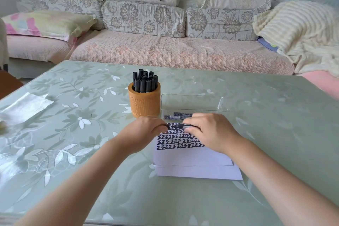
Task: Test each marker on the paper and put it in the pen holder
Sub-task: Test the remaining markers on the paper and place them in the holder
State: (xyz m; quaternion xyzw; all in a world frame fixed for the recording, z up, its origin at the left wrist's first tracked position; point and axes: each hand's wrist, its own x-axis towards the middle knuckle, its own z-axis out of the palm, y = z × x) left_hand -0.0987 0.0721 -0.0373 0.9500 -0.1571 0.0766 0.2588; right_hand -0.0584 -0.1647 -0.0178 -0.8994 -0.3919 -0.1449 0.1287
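Note:
A black marker point(177, 125) lies level between both hands, just above the paper. My left hand point(145, 130) grips its left end and my right hand point(209, 130) grips its right end. The white paper point(192, 163) is a small stack under the hands, its top part covered in rows of black marks point(178, 140). An orange pen holder point(144, 102) stands behind my left hand with several black markers point(145, 81) upright in it. A clear plastic tray point(192, 103) sits right of the holder, with at least one marker point(177, 116) lying in its near side, partly hidden by my right hand.
The table point(73, 134) has a glossy green floral cover. A shiny wrapper point(27, 106) lies at the far left. A sofa point(165, 49) with floral cushions runs behind the table, with a cream blanket point(300, 31) at its right end.

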